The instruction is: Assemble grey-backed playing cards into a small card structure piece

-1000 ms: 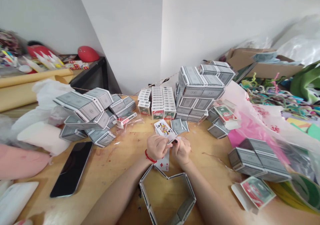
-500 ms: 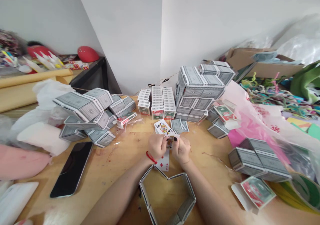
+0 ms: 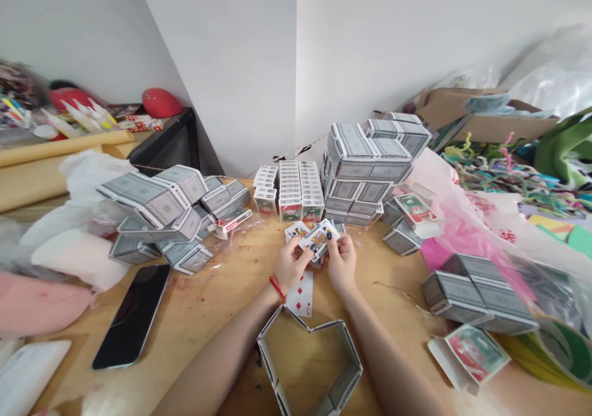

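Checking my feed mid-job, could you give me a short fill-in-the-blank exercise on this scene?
A ____ bracelet sits just behind the left hand, which holds a playing card together with the right hand.
The suit of the loose card nearest the card frame is ____.
The phone lies on the person's ____ side.

Missing words: red; diamonds; left.

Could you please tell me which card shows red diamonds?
The flat card nearest the heart-shaped frame; the held card and the one beyond it show court figures.

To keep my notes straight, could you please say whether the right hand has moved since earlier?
Yes: the right hand has moved slightly forward, away from the heart-shaped frame.
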`<move>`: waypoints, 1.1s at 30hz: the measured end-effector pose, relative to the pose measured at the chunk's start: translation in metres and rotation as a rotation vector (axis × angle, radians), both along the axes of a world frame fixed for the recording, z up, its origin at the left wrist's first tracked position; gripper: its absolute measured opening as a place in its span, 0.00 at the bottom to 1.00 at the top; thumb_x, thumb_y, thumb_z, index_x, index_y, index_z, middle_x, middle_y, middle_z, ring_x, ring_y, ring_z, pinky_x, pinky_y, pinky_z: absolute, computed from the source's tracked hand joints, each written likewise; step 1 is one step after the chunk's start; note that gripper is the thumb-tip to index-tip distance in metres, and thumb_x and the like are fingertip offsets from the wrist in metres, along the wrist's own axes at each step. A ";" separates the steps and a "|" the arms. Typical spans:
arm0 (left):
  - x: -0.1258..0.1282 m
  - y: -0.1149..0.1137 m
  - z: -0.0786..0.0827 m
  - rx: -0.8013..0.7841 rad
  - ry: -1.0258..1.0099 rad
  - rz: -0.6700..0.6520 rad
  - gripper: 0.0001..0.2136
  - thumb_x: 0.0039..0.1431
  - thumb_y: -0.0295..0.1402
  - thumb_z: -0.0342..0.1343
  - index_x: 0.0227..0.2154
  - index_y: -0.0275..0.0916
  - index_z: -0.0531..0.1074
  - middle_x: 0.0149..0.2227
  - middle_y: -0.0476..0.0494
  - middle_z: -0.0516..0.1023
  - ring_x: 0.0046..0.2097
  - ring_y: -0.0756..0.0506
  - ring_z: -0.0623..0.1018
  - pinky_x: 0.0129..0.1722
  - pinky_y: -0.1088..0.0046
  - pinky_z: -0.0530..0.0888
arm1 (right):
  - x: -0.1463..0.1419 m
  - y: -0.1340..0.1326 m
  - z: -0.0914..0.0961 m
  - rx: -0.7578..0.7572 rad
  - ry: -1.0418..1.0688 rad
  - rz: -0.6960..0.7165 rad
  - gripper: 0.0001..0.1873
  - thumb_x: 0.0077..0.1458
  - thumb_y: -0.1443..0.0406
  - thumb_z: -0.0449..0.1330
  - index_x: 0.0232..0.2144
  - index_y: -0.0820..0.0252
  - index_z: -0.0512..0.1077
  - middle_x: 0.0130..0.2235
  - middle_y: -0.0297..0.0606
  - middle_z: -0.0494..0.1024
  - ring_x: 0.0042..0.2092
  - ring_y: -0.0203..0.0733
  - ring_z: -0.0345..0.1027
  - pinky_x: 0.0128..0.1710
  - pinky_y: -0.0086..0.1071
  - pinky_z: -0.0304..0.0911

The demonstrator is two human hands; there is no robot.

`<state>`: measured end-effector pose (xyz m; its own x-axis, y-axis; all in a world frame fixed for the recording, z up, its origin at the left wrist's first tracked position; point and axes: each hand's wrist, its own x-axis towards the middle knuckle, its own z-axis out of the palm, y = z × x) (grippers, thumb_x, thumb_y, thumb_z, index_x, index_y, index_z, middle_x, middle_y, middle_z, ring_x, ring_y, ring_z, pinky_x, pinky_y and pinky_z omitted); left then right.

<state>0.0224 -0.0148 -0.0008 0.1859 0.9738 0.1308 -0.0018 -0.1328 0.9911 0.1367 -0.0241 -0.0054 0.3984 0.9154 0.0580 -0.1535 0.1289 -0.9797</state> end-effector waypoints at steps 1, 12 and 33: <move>0.000 0.001 0.000 -0.006 -0.021 0.019 0.08 0.51 0.36 0.52 0.30 0.35 0.67 0.28 0.47 0.73 0.29 0.50 0.72 0.28 0.75 0.69 | 0.000 0.000 0.000 -0.001 0.049 0.032 0.13 0.50 0.55 0.55 0.28 0.57 0.58 0.19 0.25 0.66 0.15 0.31 0.57 0.15 0.26 0.55; -0.013 0.016 -0.004 -0.085 -0.014 0.115 0.08 0.48 0.34 0.54 0.26 0.33 0.71 0.25 0.46 0.74 0.28 0.49 0.71 0.26 0.76 0.67 | 0.012 0.009 -0.010 -0.073 -0.022 0.152 0.16 0.45 0.54 0.60 0.28 0.61 0.71 0.25 0.33 0.73 0.23 0.34 0.63 0.24 0.28 0.60; -0.011 0.015 0.001 -0.201 -0.096 -0.018 0.10 0.48 0.38 0.54 0.26 0.35 0.69 0.25 0.48 0.72 0.26 0.50 0.73 0.25 0.74 0.71 | 0.016 0.012 -0.015 -0.087 0.056 0.082 0.13 0.44 0.56 0.60 0.28 0.60 0.69 0.26 0.32 0.71 0.28 0.36 0.63 0.29 0.30 0.60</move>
<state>0.0118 -0.0001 0.0000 0.1998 0.9787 -0.0480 -0.0981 0.0687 0.9928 0.1530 -0.0117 -0.0206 0.3224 0.9456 -0.0431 -0.2150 0.0288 -0.9762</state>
